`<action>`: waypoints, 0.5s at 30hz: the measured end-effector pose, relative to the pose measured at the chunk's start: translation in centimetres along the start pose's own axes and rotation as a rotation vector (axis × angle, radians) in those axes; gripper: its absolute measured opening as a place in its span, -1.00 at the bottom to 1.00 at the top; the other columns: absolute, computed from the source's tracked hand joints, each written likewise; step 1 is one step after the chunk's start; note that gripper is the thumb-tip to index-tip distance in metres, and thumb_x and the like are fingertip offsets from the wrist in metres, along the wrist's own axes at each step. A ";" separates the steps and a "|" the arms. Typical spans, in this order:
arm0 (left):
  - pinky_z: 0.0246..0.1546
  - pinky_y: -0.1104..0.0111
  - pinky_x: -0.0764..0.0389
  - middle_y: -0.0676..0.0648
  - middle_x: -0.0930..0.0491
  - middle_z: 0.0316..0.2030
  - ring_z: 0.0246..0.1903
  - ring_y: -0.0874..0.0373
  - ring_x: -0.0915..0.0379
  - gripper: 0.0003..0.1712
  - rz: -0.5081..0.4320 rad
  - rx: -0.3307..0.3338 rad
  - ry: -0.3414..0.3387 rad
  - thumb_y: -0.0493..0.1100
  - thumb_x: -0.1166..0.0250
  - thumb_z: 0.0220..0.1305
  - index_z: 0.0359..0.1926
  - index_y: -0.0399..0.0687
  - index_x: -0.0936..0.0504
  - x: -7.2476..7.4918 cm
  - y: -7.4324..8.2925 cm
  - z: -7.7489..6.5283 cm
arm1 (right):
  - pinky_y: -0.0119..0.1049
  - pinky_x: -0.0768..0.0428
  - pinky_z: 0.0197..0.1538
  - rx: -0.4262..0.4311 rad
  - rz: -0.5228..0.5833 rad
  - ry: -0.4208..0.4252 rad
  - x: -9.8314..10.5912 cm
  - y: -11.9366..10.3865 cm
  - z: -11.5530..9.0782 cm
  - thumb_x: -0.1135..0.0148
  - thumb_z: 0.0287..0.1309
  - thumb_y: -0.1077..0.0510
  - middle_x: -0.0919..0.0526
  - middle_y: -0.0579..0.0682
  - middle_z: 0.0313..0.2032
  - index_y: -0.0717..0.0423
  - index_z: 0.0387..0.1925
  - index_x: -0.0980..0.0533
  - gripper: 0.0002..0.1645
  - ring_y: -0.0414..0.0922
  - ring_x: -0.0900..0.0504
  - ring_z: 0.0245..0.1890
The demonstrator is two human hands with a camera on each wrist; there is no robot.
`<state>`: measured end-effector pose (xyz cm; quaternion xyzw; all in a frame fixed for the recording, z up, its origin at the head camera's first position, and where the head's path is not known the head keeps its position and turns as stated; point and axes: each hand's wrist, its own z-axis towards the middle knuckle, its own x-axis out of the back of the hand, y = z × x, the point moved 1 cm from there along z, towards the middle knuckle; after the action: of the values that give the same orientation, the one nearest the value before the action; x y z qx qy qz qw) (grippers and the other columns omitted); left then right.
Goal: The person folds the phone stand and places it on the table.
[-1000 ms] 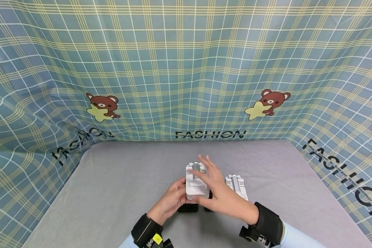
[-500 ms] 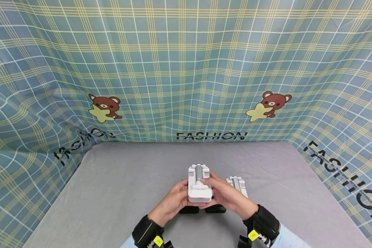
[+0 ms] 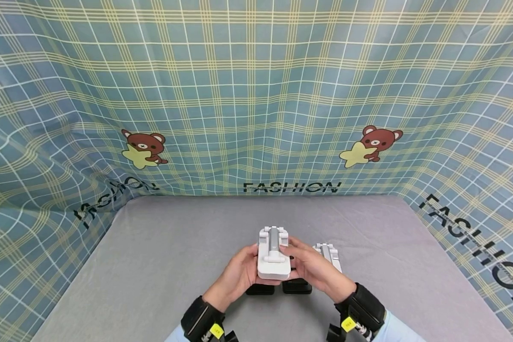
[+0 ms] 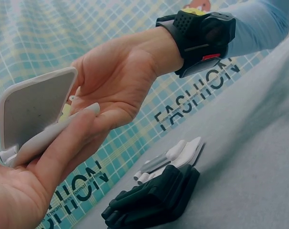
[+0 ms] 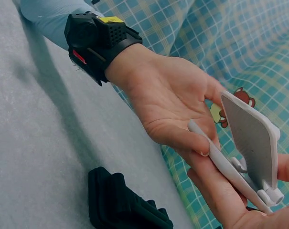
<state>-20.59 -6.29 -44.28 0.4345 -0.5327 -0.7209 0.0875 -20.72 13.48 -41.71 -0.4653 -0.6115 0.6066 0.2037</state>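
Note:
Both hands hold a white folding phone stand [image 3: 273, 268] up above the table, in the middle of the head view. My left hand [image 3: 238, 271] grips its left side, fingers reaching underneath. From the right, my right hand [image 3: 317, 270] grips it too, its thumb lying on the top near the grey strip. The wrist views show the stand's grey-faced plate [image 4: 34, 112] hinged partly open from its white base [image 5: 230, 169], which rests on the fingers.
A second white phone stand [image 3: 328, 254] lies on the grey table just behind my right hand. Two black folded stands, one on the left [image 3: 260, 289] and one on the right [image 3: 297, 286], sit beneath the hands. A plaid curtain [image 3: 256, 95] borders the table's back and sides.
My right hand, spread over the stand a second ago, has come down to grip its right side. The left hand keeps its hold, and the stand has shifted slightly.

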 end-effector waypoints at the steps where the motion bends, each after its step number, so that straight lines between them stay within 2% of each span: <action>1: -0.02 0.09 -0.60 -0.10 -0.57 0.05 0.00 0.04 -0.57 -0.38 0.010 -0.001 -0.002 -0.04 0.25 0.50 0.43 -0.28 0.02 0.0 0.0 0.0 | -0.23 -0.67 -0.15 -0.001 -0.003 0.004 0.0 0.0 0.0 0.03 0.37 0.06 -0.61 -0.07 -0.16 0.29 0.43 0.19 -0.17 -0.17 -0.66 -0.19; 5: -0.03 0.10 -0.61 -0.10 -0.57 0.02 -0.01 0.07 -0.57 -0.34 0.038 -0.003 -0.004 -0.08 0.07 0.46 0.42 -0.32 0.01 -0.1 0.0 0.0 | -0.24 -0.67 -0.16 -0.005 -0.017 0.017 0.1 0.1 0.1 0.02 0.37 0.07 -0.61 -0.07 -0.18 0.30 0.44 0.19 -0.16 -0.16 -0.66 -0.21; 15: -0.04 0.12 -0.62 -0.14 -0.56 0.04 -0.03 0.05 -0.59 -0.36 0.061 0.003 0.021 -0.14 0.11 0.48 0.42 -0.35 0.05 -0.1 -0.2 0.0 | -0.23 -0.67 -0.16 0.016 -0.040 0.035 0.4 0.6 0.5 0.02 0.37 0.10 -0.63 -0.07 -0.16 0.34 0.42 0.15 -0.19 -0.17 -0.66 -0.18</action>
<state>-20.48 -6.18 -44.40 0.4257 -0.5458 -0.7126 0.1144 -21.14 13.39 -42.52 -0.4619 -0.6123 0.5990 0.2302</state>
